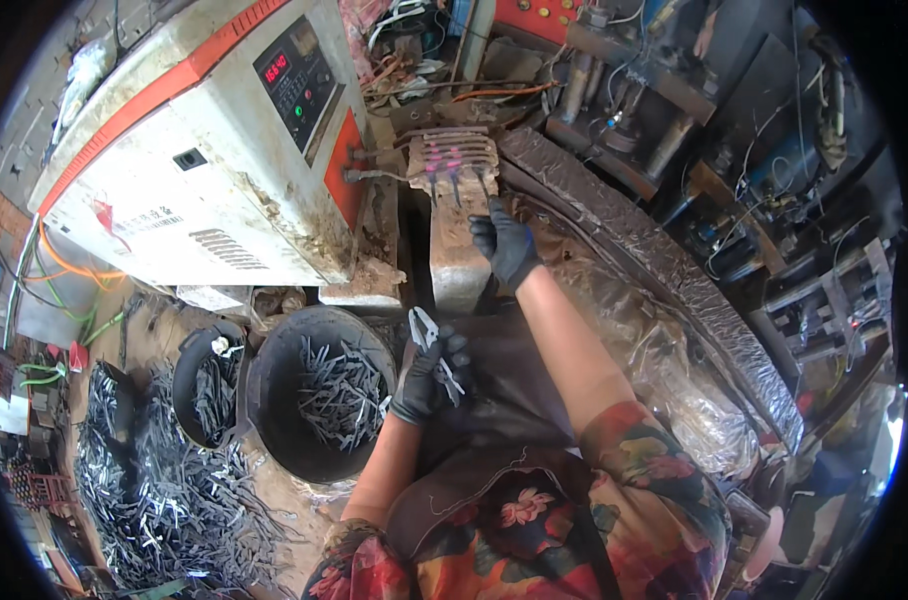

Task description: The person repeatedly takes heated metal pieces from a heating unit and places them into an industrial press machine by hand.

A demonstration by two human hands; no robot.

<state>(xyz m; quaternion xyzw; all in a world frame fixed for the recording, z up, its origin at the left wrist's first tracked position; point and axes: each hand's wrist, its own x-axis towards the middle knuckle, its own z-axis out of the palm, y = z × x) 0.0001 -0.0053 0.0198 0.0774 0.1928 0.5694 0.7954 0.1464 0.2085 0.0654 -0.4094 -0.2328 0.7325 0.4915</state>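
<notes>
My left hand (429, 380), in a dark glove, is closed around a few slim grey metal blanks (424, 328); their ends stick out above and below the fingers. In front of me a heating coil block (452, 152) has several metal pieces in its slots, and some parts glow pink. Dark ends of those pieces hang out on my side. My right hand (504, 245), also gloved, is raised at the block's near right corner. Its fingers are pinched at the end of a dark metal blank (482, 183) poking out there.
Left of the block stands a white and orange machine cabinet (224, 160) with a lit panel. A black tub (319, 395) of metal blanks is beside my left hand, with a smaller bucket (209, 385) and a heap of blanks (174, 500) beyond. A long foil-wrapped beam (664, 270) runs along my right.
</notes>
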